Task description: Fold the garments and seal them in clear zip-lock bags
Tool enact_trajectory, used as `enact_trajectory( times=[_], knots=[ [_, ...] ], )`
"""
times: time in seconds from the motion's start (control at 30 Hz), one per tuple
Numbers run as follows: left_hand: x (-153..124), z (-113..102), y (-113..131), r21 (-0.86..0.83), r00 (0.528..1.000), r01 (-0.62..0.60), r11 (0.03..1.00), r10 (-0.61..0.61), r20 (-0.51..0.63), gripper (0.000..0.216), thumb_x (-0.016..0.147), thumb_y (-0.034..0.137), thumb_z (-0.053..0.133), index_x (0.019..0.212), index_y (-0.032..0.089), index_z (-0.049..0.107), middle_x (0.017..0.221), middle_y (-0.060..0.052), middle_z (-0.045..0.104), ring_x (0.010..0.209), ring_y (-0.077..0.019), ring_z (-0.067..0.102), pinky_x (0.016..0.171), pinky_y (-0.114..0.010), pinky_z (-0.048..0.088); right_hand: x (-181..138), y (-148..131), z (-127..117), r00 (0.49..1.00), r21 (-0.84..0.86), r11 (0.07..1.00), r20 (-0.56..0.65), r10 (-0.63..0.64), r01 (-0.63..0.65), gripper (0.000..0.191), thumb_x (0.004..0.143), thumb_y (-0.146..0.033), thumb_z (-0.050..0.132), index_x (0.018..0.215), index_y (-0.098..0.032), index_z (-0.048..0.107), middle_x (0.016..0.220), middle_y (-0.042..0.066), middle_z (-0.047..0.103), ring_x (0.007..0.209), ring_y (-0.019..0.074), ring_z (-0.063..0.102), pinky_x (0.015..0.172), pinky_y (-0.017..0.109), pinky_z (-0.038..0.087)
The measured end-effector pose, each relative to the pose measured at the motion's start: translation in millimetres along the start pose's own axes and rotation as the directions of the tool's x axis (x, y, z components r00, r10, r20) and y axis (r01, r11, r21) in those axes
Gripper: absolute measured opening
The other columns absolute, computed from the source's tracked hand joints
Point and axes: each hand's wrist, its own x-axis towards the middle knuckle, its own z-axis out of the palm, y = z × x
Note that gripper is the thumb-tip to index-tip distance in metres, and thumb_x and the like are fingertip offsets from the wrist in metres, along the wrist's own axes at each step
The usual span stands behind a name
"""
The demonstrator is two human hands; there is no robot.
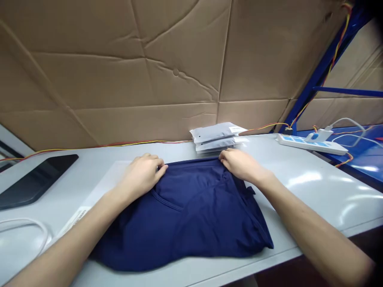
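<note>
A navy blue garment (194, 223) lies partly folded on the white table, with a curved seam showing near its upper middle. At the garment's far left corner, my left hand (145, 173) pinches the cloth between thumb and fingers. My right hand (239, 163) grips the far right corner, its fingertips curled over the edge. The far edge runs fairly straight between both hands. Under my left forearm lies a translucent plastic bag (104, 183) with a white label, partly covered by the arm and the cloth.
Several packed grey bags (217, 133) are stacked behind the garment. A dark flat board or device (38, 179) and a white cable (44, 231) are at the left. A power strip (311, 144) sits at the right by a blue metal frame (311, 85). Cardboard (179, 52) stands behind the table.
</note>
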Motion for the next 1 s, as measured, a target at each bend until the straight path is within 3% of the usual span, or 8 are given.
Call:
enact_trajectory(
  times=[0.13, 0.27, 0.37, 0.53, 0.63, 0.73, 0.87, 1.0],
  knots=[
    [2.1, 6.7, -5.3, -0.081, 1.0, -0.008, 0.997, 0.006, -0.025, 0.028, 0.092, 0.037, 0.041, 0.091, 0.023, 0.065, 0.093, -0.009, 0.073, 0.095, -0.0311, 0.064, 0.087, -0.046, 0.051, 0.8, 1.1, 1.2, 0.998, -0.015, 0.998, 0.0, 0.069, -0.069, 0.03, 0.099, -0.026, 0.045, 0.118, -0.017, 0.066, 0.111, 0.016, 0.075, 0.103, 0.0295, 0.07, 0.076, 0.033, 0.046],
    [2.8, 15.4, -8.5, -0.092, 0.998, 0.019, 0.996, -0.024, -0.058, 0.032, 0.091, 0.038, 0.043, 0.105, 0.021, 0.067, 0.107, -0.013, 0.069, 0.11, -0.0342, 0.061, 0.094, -0.05, 0.05, 3.2, 3.0, 3.0, 0.994, -0.029, 0.994, 0.016, 0.104, -0.104, 0.029, 0.098, -0.027, 0.046, 0.114, -0.018, 0.068, 0.108, 0.014, 0.076, 0.099, 0.029, 0.072, 0.07, 0.032, 0.045],
    [2.9, 16.9, -9.0, -0.11, 0.993, 0.085, 0.99, -0.093, -0.069, 0.033, 0.09, 0.041, 0.045, 0.101, 0.021, 0.068, 0.111, -0.015, 0.067, 0.113, -0.0363, 0.059, 0.097, -0.051, 0.05, 3.7, 3.9, 1.8, 0.991, -0.015, 0.992, -0.031, 0.128, -0.129, 0.026, 0.097, -0.028, 0.048, 0.11, -0.02, 0.069, 0.104, 0.012, 0.077, 0.096, 0.0286, 0.071, 0.069, 0.032, 0.044],
    [3.8, 5.1, -12.0, -0.209, 0.987, 0.107, 0.972, -0.129, -0.092, 0.027, 0.089, 0.043, 0.046, 0.09, 0.022, 0.064, 0.102, -0.012, 0.071, 0.11, -0.0349, 0.059, 0.095, -0.05, 0.05, 0.3, 4.1, -6.5, 0.975, 0.054, 0.987, -0.16, 0.155, -0.149, 0.017, 0.092, -0.029, 0.051, 0.096, -0.023, 0.066, 0.094, 0.008, 0.076, 0.087, 0.026, 0.068, 0.068, 0.032, 0.043],
    [2.1, -7.4, -15.7, -0.325, 0.984, 0.102, 0.94, -0.144, -0.107, 0.028, 0.089, 0.048, 0.05, 0.091, 0.024, 0.063, 0.1, -0.007, 0.073, 0.104, -0.0294, 0.064, 0.094, -0.044, 0.052, -2.4, 5.6, -13.8, 0.954, 0.112, 0.991, -0.281, 0.108, -0.079, 0.009, 0.087, -0.027, 0.055, 0.087, -0.022, 0.062, 0.094, 0.007, 0.073, 0.085, 0.0235, 0.065, 0.072, 0.032, 0.044],
    [-2.3, -20.3, -17.5, -0.511, 0.987, 0.076, 0.856, -0.138, -0.085, 0.032, 0.087, 0.055, 0.058, 0.089, 0.024, 0.062, 0.098, -0.003, 0.074, 0.095, -0.0238, 0.068, 0.091, -0.038, 0.053, -6.0, 9.4, -21.8, 0.929, 0.254, 0.964, -0.371, 0.02, 0.081, 0.005, 0.081, -0.022, 0.057, 0.086, -0.021, 0.059, 0.094, 0.006, 0.072, 0.087, 0.0209, 0.064, 0.076, 0.03, 0.046],
    [-9.4, -31.2, -13.4, -0.562, 0.997, 0.077, 0.823, -0.049, 0.064, 0.034, 0.089, 0.058, 0.058, 0.095, 0.025, 0.067, 0.095, -0.001, 0.076, 0.093, -0.023, 0.07, 0.086, -0.035, 0.054, -12.7, 14.0, -31.3, 0.962, 0.447, 0.871, -0.253, -0.097, 0.205, 0.008, 0.077, -0.016, 0.056, 0.081, -0.022, 0.059, 0.09, 0.001, 0.074, 0.086, 0.0181, 0.066, 0.078, 0.027, 0.048],
    [-14.0, -31.1, -5.6, -0.481, 0.975, 0.058, 0.875, 0.055, 0.217, 0.034, 0.093, 0.056, 0.052, 0.106, 0.031, 0.071, 0.085, 0.001, 0.078, 0.089, -0.024, 0.071, 0.088, -0.037, 0.053, -16.7, 10.8, -34.1, 0.99, 0.459, 0.88, 0.012, -0.144, 0.122, 0.011, 0.079, -0.022, 0.057, 0.071, -0.022, 0.064, 0.079, 0.0, 0.074, 0.076, 0.0177, 0.066, 0.073, 0.027, 0.048]
  ],
)
